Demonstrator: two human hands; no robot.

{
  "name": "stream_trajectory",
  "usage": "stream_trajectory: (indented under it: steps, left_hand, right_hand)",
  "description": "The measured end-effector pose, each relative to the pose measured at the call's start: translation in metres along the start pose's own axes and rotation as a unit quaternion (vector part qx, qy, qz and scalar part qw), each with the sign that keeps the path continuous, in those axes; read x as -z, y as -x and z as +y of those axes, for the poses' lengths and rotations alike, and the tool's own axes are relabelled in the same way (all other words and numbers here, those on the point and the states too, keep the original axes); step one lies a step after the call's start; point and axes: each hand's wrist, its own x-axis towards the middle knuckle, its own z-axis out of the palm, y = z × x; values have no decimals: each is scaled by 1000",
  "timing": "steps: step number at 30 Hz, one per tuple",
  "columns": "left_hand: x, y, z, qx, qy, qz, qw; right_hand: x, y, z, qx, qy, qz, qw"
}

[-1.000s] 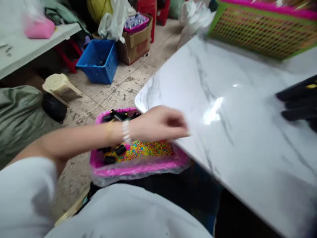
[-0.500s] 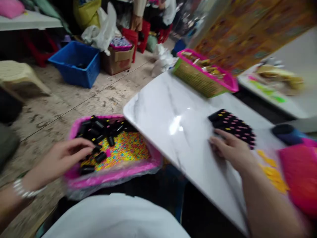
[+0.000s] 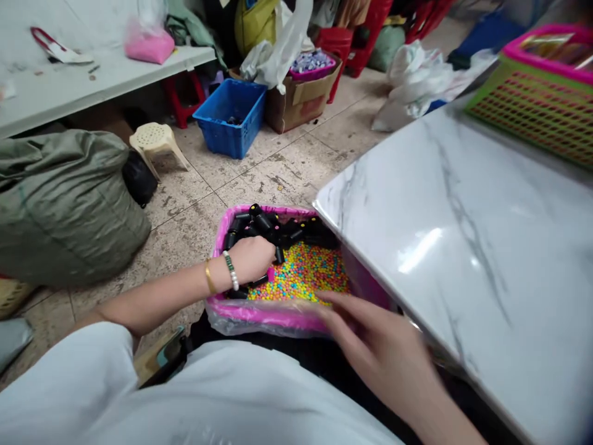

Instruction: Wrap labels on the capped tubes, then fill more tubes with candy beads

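Observation:
My left hand (image 3: 252, 258) reaches down into a pink plastic-lined basket (image 3: 273, 318), its fingers curled in and mostly out of sight among short black tubes (image 3: 262, 221). What they close on, if anything, I cannot make out. Several of these tubes carry yellow or pink dots at the end. Small multicoloured beads (image 3: 306, 272) fill the front and right of the basket, where a bright pink piece (image 3: 271, 274) also lies. Over the basket's right front edge, my right hand (image 3: 380, 346) is stretched out open and slightly blurred, with nothing seen in it.
A white marbled table (image 3: 393, 185) overhangs the basket's right side. On it stands a green basket with a pink rim (image 3: 532, 111). Beyond are a blue crate (image 3: 231, 123), a cardboard box (image 3: 301, 105), a cream stool (image 3: 155, 139) and a large grey-green sack (image 3: 69, 210).
The view has swung left. My right hand has left the dotted black tubes on the table and come over to the basket. My left hand has reached deeper among the tubes.

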Motion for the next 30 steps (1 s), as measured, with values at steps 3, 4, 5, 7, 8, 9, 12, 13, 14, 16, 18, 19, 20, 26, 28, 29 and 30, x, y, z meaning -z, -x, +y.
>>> stream_trajectory:
  steps: [3, 4, 5, 7, 8, 9, 12, 13, 14, 16, 18, 19, 20, 26, 28, 29, 30]
  left_hand:
    - [9, -5, 0, 25, -60, 31, 997]
    - [11, -1, -3, 32, -63, 48, 996]
    - [13, 4, -6, 30, -62, 54, 996]
    - [13, 17, -14, -5, -64, 36, 997]
    - [11, 23, -17, -30, -72, 23, 997]
    - [8, 27, -19, -54, -84, 15, 995]
    - [-3, 30, -18, -88, -131, 20, 987]
    - [-7, 29, -17, -90, -144, 23, 985]
    - [-10, 27, -16, -92, -154, 24, 983]
    - [-15, 23, -14, -96, -168, 27, 981]
    - [-16, 19, -11, -108, -172, 35, 978]
    - [-16, 18, -9, -119, -170, 44, 977]
    - [-16, 16, -6, -133, -166, 56, 975]
    - [-25, -13, 18, -193, -142, 55, 969]
    - [-31, -24, 23, -198, -128, 11, 972]
    - [-34, -27, 24, -200, -118, -6, 973]
    - [-35, -29, 24, -203, -104, -19, 973]
  right_hand:
    - [-49, -78, -22, -47, 131, -74, 988]
    - [-58, -100, -23, -61, 178, -91, 978]
    - [-65, -118, -22, -66, 184, -101, 976]
    - [-74, -138, -17, -52, 184, -125, 974]
    - [-77, -141, -13, -35, 175, -137, 974]
    - [-80, -140, -9, -13, 167, -152, 974]
    - [-82, -125, 2, 46, 144, -198, 968]
    - [-80, -119, 6, 60, 137, -206, 967]
    - [-78, -113, 10, 72, 130, -207, 967]
    - [-71, -102, 17, 88, 113, -195, 970]
    - [-61, -94, 25, 102, 99, -172, 975]
    - [-55, -91, 28, 108, 105, -155, 976]
    - [-49, -89, 32, 114, 123, -133, 977]
    - [-39, -78, 42, 111, 331, -109, 931]
    - [-44, -75, 41, 103, 323, -138, 931]
    - [-47, -73, 41, 95, 296, -144, 939]
    - [-48, -71, 41, 87, 258, -144, 951]
